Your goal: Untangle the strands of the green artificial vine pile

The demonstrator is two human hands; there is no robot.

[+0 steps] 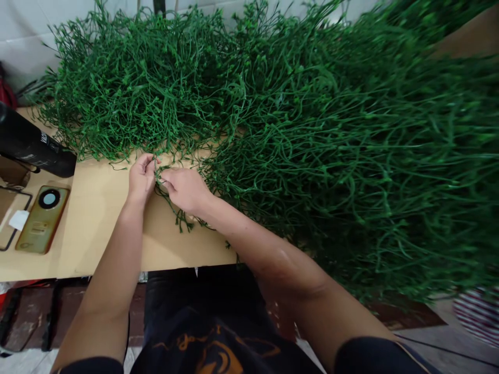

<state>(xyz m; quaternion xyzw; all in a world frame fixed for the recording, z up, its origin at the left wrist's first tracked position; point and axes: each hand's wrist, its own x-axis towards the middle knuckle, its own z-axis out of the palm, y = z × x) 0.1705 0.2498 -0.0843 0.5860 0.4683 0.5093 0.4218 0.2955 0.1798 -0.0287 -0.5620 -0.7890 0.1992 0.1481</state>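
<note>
Thin green artificial plant stems [171, 205] hang between my hands over the tan board. My left hand [141, 175] is closed, pinching the upper part of a stem with thumb and fingers. Close beside it, my right hand [186, 188] is closed too, its thumb and forefinger pressed on the same small bunch. The loose ends trail below the right hand onto the board. A large heap of matching green stems [156, 88] lies just beyond my fingertips. Where each fingertip meets the stems is partly hidden.
A tan cardboard sheet [101, 223] covers the work surface. On the left lie a phone [42, 221] and a black bottle [37, 143] on its side. More green stems [351, 156] fill the right side, past the table's edge. A white tiled wall [23, 31] stands behind.
</note>
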